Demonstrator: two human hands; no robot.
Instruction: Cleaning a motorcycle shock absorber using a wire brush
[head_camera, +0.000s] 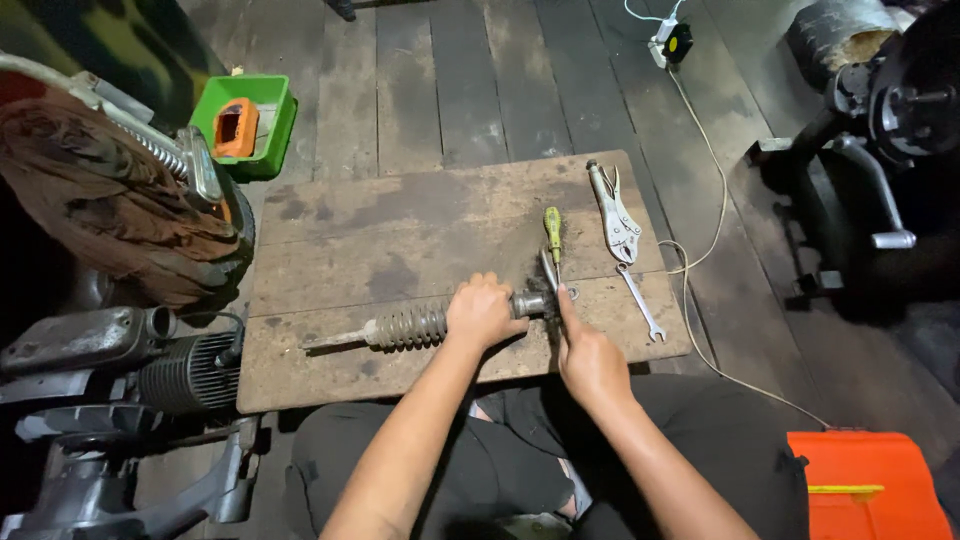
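Two hands: left hand (483, 312) wraps shaft (410, 326); right hand (590, 360) fingertips at its end.

Stained wooden board (400, 220) carries a shock absorber (405, 326), screwdriver (552, 232), locking pliers (616, 215), wrench (640, 303)

— What sort of place is this?

— A rough repair workshop, likely for motorbikes. A finned engine (185, 372) sits at the left and a worn seat (105, 200) above it.

— What else shows it?

— Locking pliers (616, 212), a spanner (640, 303) and a yellow-handled screwdriver (552, 234) lie on a stained wooden board (400, 215) set on a grimy plank floor (470, 80), with an orange toolbox (865, 485) nearby.
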